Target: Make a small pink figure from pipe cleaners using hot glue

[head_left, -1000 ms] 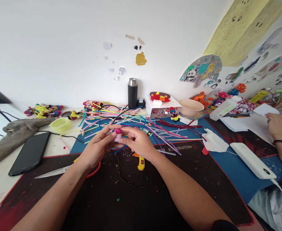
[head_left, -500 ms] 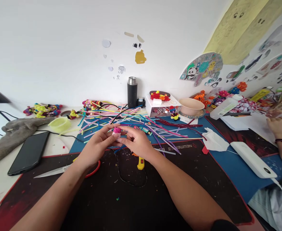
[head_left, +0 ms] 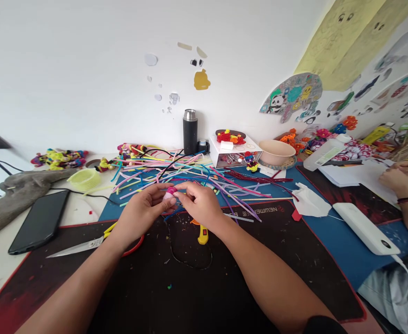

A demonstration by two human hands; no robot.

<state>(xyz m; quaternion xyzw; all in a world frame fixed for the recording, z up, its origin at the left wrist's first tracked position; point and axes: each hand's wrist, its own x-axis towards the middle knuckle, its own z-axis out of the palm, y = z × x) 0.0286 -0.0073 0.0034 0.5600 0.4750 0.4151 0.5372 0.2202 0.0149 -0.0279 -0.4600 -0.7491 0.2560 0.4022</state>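
Between my hands is a small fuzzy piece (head_left: 171,191), bright magenta on top and pale pink below, seemingly made of pipe cleaner. My left hand (head_left: 144,204) pinches it from the left with thumb and fingers. From the right, the fingertips of my right hand (head_left: 201,202) close on its upper edge. Fingers cover part of it. Behind my hands lies a heap of loose pipe cleaners (head_left: 190,169) in many colours. A yellow-handled tool (head_left: 203,234) rests just below my right hand, and scissors (head_left: 80,247) lie partly under my left forearm.
At left are a phone (head_left: 40,221) and a piece of driftwood (head_left: 23,195). A black thermos (head_left: 190,134), a white box (head_left: 221,160) and a beige bowl (head_left: 276,153) stand along the wall. A power bank (head_left: 364,228) lies at right, near another person's hands (head_left: 404,178).
My right fingertips have shifted on the magenta top, and the piece has turned slightly, showing more pale pink. The other person's hands have come further into view at right.
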